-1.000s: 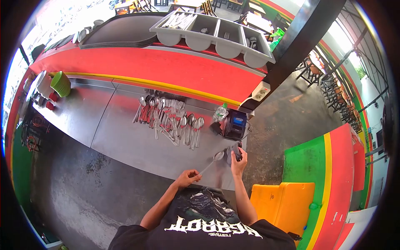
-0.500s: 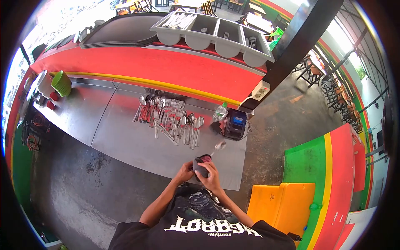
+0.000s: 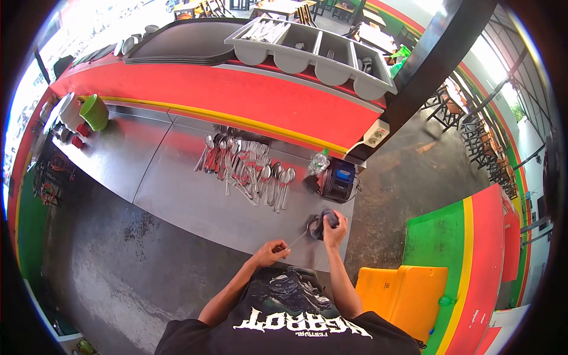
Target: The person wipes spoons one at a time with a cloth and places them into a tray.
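Note:
My left hand (image 3: 271,253) pinches the handle end of a spoon (image 3: 298,238) in front of my chest. The spoon points away to the upper right, its bowl partly covered by a dark grey cloth (image 3: 325,222). That cloth is bunched in my right hand (image 3: 335,229), whose fingers are closed around it at the bowl end. Farther off on the metal counter lie several spoons (image 3: 285,176) side by side, next to a pile of forks (image 3: 251,155) and other cutlery.
A plastic bottle (image 3: 319,161) and a black device with a blue label (image 3: 339,179) stand right of the cutlery. On the red ledge are a grey cutlery tray (image 3: 322,73) and dark stacked trays (image 3: 183,41). Green bowls (image 3: 94,112) sit far left; a yellow chair (image 3: 402,296) is right.
My right hand and the cloth have moved right and up, from the handle to the spoon's bowl. My left hand now shows apart from the cloth, gripping the handle end.

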### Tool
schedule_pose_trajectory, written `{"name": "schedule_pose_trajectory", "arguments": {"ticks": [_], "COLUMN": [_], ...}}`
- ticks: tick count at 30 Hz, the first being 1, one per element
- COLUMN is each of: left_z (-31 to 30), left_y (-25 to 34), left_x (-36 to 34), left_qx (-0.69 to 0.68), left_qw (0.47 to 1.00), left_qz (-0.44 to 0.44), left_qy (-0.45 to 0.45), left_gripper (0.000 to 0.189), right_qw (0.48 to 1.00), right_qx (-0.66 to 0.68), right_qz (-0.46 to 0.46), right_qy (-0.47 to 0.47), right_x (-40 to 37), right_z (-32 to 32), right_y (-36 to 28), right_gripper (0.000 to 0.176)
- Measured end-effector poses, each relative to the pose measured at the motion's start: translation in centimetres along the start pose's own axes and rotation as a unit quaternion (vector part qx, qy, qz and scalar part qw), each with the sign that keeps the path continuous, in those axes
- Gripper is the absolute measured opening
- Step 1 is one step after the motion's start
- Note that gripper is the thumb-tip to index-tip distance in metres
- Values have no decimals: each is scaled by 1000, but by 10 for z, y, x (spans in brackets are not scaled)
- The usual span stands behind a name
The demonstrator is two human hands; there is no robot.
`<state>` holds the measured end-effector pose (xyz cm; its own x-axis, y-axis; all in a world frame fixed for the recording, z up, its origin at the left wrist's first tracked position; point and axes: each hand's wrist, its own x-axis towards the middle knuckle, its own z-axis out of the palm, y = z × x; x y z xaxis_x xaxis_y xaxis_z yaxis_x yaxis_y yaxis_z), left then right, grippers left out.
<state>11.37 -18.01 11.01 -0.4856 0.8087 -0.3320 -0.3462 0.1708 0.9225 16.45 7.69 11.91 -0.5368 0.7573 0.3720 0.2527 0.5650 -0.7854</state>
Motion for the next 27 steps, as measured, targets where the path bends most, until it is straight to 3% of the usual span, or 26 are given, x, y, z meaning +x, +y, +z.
{"name": "schedule_pose_trajectory", "arguments": {"ticks": [3, 4, 7, 10, 14, 17, 21, 23, 24, 27], "left_z": [4, 4, 5, 8, 14, 18, 20, 23, 23, 23], "left_y": [17, 10, 12, 13, -10, -10, -18, -17, -14, -7], "left_x": [-7, -5, -3, 1, 17, 21, 23, 22, 22, 19], "left_qx": [-3, -20, -32, -45, -76, -87, -94, -28, 55, 262], "left_qw": [999, 999, 998, 998, 996, 991, 992, 998, 998, 964], "left_qz": [-12, 2, -1, -7, -1, -20, -13, -9, -3, 36], "left_qy": [40, 48, 59, 45, -38, -96, -87, -50, -34, 16], "left_gripper": [21, 21, 23, 24, 23, 23, 27, 29, 29, 27], "right_qw": [988, 965, 908, 855, 726, 620, 676, 770, 810, 840], "right_qx": [71, 135, 291, 384, 478, 570, 509, 406, 351, 288], "right_qz": [130, 224, 294, 289, 386, 388, 395, 342, 312, 302], "right_qy": [41, 5, -59, -194, -311, -375, -356, -354, -350, -347], "right_x": [0, -5, -21, -44, -77, -86, -80, -78, -74, -65], "right_z": [2, -2, -11, -20, -12, -16, -20, -9, -7, -12], "right_y": [36, 42, 39, 15, 15, 8, 0, 23, 21, 8], "right_gripper": [39, 41, 42, 43, 44, 41, 37, 33, 31, 28]}}
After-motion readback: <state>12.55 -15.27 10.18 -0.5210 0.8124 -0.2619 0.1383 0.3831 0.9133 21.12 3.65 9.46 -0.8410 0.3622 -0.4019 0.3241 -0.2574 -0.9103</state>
